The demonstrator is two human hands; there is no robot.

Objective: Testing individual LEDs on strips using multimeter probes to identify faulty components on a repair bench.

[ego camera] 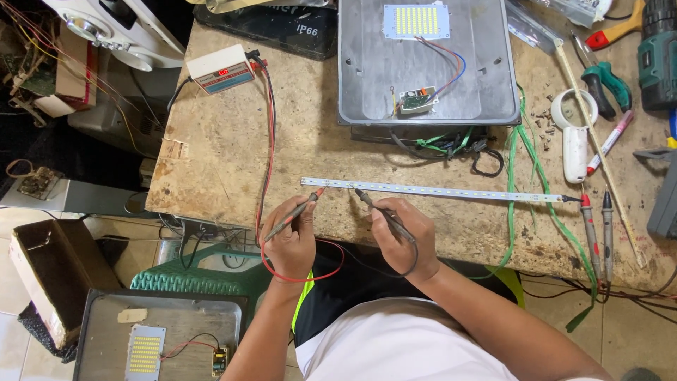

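Note:
A long thin LED strip [451, 190] lies across the front of the worn wooden bench [218, 141]. My left hand [290, 240] grips a red test probe [296, 212] with its tip on the strip's left end. My right hand [403, 233] grips a black test probe [381, 212], tip touching the strip a little further right. A red lead and a black lead run from the probes up to a small white tester box [221, 69] at the bench's back left.
An open grey lamp housing [493, 63] with an LED panel and driver sits at the back. Two spare probes [596, 229], a marker, a white magnifier [574, 137], pliers, screws and green ties lie right. Another housing [106, 331] and a cardboard box [42, 275] rest on the floor.

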